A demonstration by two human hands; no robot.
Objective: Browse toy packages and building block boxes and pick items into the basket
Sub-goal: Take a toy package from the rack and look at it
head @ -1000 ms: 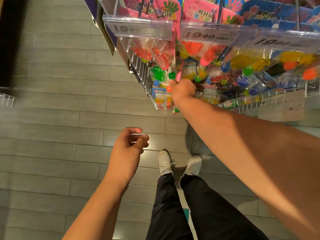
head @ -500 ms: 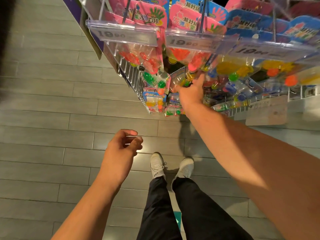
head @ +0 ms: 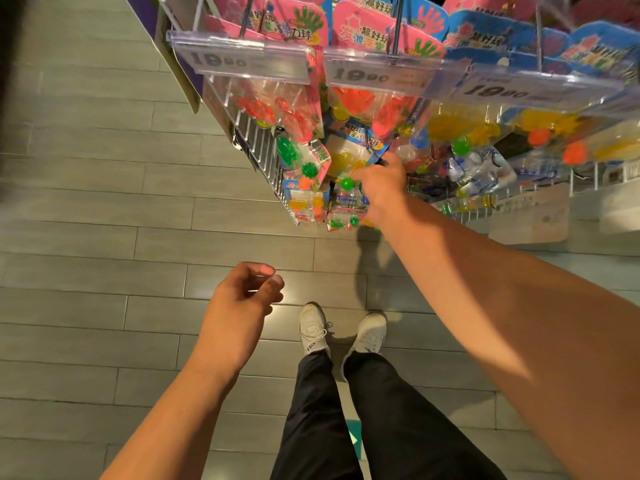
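Note:
Toy blister packages hang in rows on hooks: pink-carded packs (head: 291,24) at the left, blue-carded packs (head: 512,39) at the right, all holding coloured sticky hands and balls. My right hand (head: 381,188) reaches in under them. It pinches a tilted blue-carded toy package (head: 346,150) with a yellow ball and a green ball inside. My left hand (head: 242,306) hovers low over the floor, its fingers loosely curled around nothing. No basket shows in the head view.
Clear price strips (head: 239,60) marked 19.90 jut out over the packs. Below sits a wire shelf (head: 263,150) with more small toy packs (head: 304,202). My white shoes (head: 313,327) stand on grey floor planks close to the rack.
My right hand has gone from touching the packs with a raised finger to pinching the blue-carded package, which now tilts toward me. The left hand has barely moved.

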